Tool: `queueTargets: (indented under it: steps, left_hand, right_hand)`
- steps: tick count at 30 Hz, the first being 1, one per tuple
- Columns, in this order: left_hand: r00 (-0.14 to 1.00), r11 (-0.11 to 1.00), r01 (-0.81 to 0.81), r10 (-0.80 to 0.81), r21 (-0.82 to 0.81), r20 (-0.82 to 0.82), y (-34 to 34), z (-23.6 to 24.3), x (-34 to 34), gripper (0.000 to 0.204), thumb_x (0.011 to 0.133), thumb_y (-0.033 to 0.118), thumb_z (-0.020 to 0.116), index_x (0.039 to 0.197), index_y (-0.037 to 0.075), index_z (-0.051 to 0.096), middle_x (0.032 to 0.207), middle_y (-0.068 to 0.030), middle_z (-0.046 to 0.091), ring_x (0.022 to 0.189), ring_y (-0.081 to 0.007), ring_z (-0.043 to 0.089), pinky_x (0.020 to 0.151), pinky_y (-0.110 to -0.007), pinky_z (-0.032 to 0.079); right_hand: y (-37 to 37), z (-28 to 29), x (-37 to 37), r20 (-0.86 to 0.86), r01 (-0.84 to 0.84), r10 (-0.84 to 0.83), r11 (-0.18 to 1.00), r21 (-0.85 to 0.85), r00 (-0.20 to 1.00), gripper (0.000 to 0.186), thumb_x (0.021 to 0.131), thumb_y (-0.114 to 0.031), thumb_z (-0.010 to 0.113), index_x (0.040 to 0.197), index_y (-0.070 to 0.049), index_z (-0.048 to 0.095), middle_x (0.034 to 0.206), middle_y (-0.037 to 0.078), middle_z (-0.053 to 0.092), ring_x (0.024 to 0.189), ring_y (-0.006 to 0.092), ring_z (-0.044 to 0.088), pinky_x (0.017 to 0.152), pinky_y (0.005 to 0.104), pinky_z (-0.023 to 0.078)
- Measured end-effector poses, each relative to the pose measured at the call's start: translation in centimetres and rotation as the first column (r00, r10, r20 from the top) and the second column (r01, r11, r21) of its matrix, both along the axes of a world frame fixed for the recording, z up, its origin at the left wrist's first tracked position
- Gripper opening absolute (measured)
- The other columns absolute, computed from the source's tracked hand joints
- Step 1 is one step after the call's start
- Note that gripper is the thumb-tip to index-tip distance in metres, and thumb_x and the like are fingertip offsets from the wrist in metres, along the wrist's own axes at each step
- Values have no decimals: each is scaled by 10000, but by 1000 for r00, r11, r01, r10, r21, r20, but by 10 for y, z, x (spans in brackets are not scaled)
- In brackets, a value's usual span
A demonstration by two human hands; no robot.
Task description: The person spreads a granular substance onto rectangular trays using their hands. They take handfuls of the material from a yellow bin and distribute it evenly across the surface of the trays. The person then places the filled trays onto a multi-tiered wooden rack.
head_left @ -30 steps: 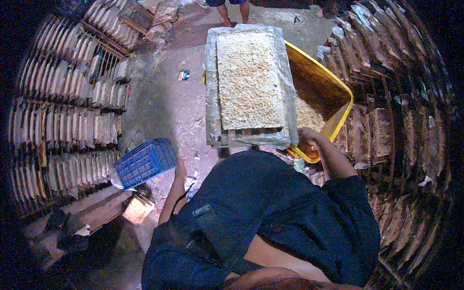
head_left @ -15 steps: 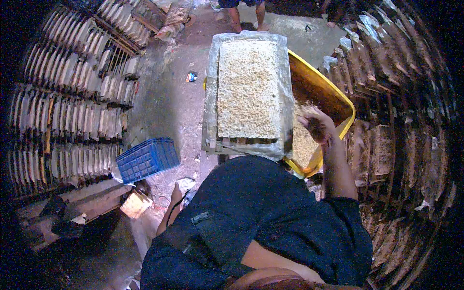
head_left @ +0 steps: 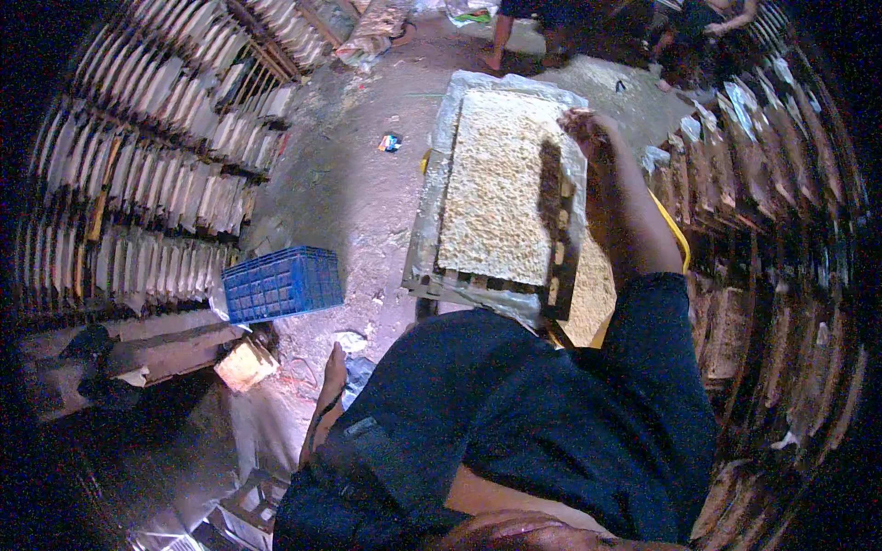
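Observation:
A rectangular tray (head_left: 501, 193) packed with a flat layer of pale, bean-like grains lies in front of me. A clear plastic sheet (head_left: 445, 119) sticks out around its edges. My right hand (head_left: 588, 133) is at the tray's far right corner, fingers curled; what they hold, if anything, is hidden. Its arm casts a dark shadow down the tray's right side. A yellow tub (head_left: 681, 241), partly covered by that arm, holds loose pale grains (head_left: 588, 292). My left hand (head_left: 336, 369) hangs low at my left side, apart from the tray, fingers extended and holding nothing visible.
A blue crate (head_left: 283, 285) stands on the floor at left. Racks of upright slabs (head_left: 138, 193) line the left wall, with stacked boards (head_left: 735, 174) along the right. Other people's legs (head_left: 501, 41) show at the far side, and a small packet (head_left: 390, 142) lies on the floor.
My right hand has moved from inside the yellow tub up and away to the tray's far right corner. The view has shifted slightly. My left hand stays low at my side.

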State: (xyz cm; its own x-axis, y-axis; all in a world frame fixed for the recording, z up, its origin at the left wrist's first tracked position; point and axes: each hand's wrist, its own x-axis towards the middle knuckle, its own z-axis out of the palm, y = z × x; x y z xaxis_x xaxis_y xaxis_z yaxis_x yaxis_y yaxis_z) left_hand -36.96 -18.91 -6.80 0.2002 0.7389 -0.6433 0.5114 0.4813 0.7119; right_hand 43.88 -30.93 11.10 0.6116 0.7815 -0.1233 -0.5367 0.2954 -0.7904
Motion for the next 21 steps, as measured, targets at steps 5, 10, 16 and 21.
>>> queueTargets:
  steps: [5,10,16,21]
  left_hand:
    - [986,1000,-8,5,-21,-167,-26,-7,-45,716,977,545,319,1401,-30,355,1346,-200,503,1266,-292,461,1060,-355,342]
    - [981,997,22,-35,-71,-191,-23,-24,-51,711,977,545,318,1389,-33,369,1332,-203,512,1256,-297,469,1055,-358,345]
    - [985,996,-18,3,-86,-171,-23,-31,-59,706,976,545,317,1373,-35,387,1317,-208,523,1245,-304,479,1050,-362,348]
    - [976,991,-106,88,-81,-201,-47,-22,-81,703,975,545,315,1360,-37,401,1303,-211,532,1235,-309,487,1046,-365,351]
  right_hand:
    - [42,-17,42,-24,9,-10,999,-35,1000,65,797,-65,580,756,-14,588,883,161,628,847,310,609,883,534,482]
    - [57,-55,111,60,-344,339,917,202,939,60,792,-33,574,767,5,613,849,175,646,881,352,643,952,572,464]
    - [120,-55,91,818,69,405,880,-470,408,206,827,-241,645,759,-47,660,878,155,674,951,335,633,1006,578,389]
    - [178,-22,-7,548,-265,286,957,-119,786,308,829,-323,666,652,-86,581,728,97,622,708,302,575,766,483,450]
